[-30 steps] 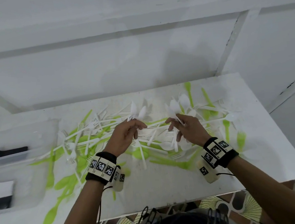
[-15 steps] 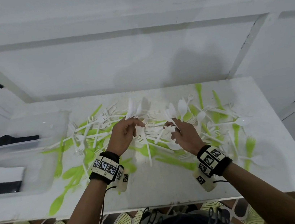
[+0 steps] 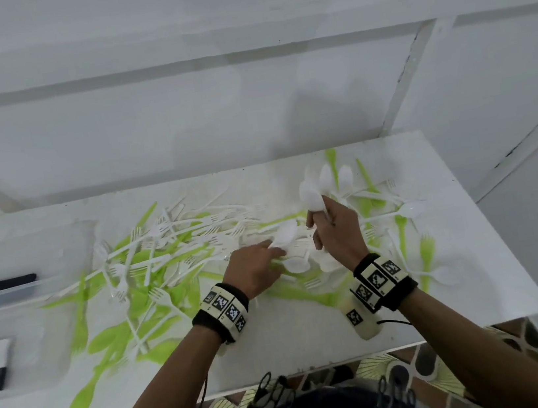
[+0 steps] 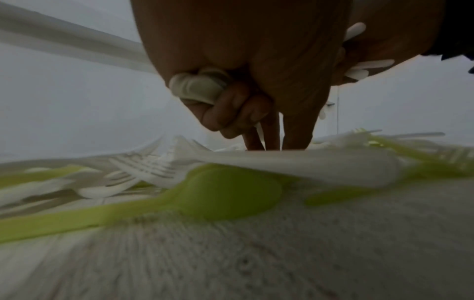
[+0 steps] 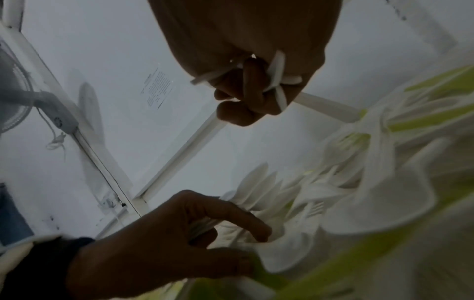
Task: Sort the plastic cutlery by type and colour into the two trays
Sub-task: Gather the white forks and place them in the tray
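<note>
White and lime-green plastic forks and spoons lie in a loose pile [image 3: 166, 266] across the white table [image 3: 297, 345]. My right hand [image 3: 321, 220] grips a fanned bunch of white spoons [image 3: 314, 194], bowls up, above the pile's right side. In the right wrist view its fingers [image 5: 246, 95] curl round the white handles [image 5: 275, 71]. My left hand [image 3: 274, 251] sits just left of it, low on the pile, and holds a few white spoons [image 3: 286, 232]. In the left wrist view their handle ends [image 4: 200, 87] lie in the curled palm while its fingertips [image 4: 297, 138] touch the pile.
Two clear plastic trays stand at the table's left end, a far one [image 3: 26, 258] and a near one [image 3: 19, 329]. Green spoons [image 3: 81, 403] trail toward the front left edge. More forks and spoons [image 3: 426, 251] lie at the right. A bare strip runs along the table's front.
My left hand has moved right and down onto the pile, close beside the right hand. The right hand has lifted its bunch of white spoons slightly. The head view has shifted.
</note>
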